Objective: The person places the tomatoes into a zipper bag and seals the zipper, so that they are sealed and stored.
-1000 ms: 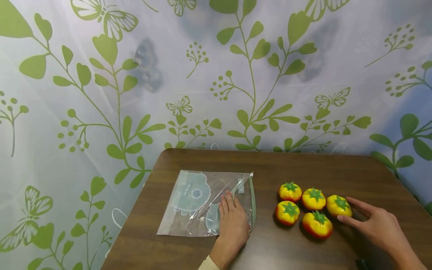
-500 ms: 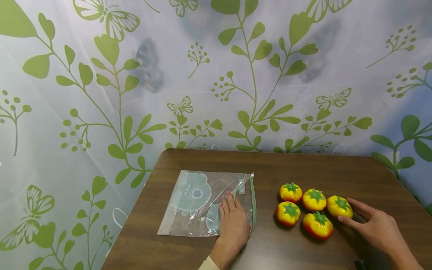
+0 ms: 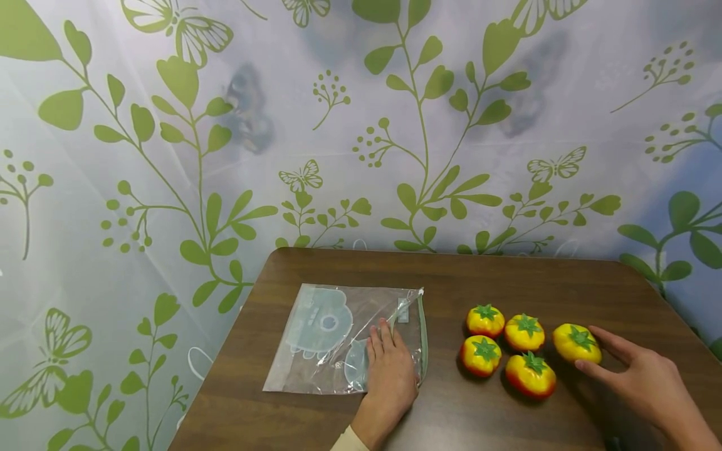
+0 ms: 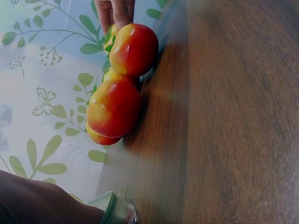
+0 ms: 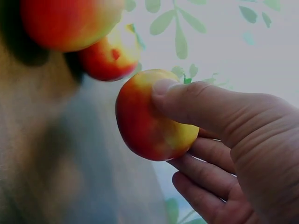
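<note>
My left hand (image 3: 389, 371) rests with straight fingers on a clear plastic zip bag (image 3: 307, 369) that has pale blue printed shapes and a green zip edge. The bag lies flat. My right hand (image 3: 645, 379) pinches a glossy toy tomato (image 3: 571, 341), yellow on top and red below, with a green star-shaped leaf. In the right wrist view the thumb (image 5: 187, 102) presses one side of this tomato, and the fingers support it from behind. To its left are several more such tomatoes (image 3: 530, 376) in a loose cluster on the table.
The brown wooden table (image 3: 451, 275) has its far edge against a hanging cloth (image 3: 338, 125) printed with green leaves and butterflies. A white loop (image 3: 197, 363) shows beside the table's left edge. A small dark object (image 3: 613, 443) is at the bottom right.
My right hand has moved slightly right with the tomato, opening a gap between it and the others. The left hand has stayed on the bag.
</note>
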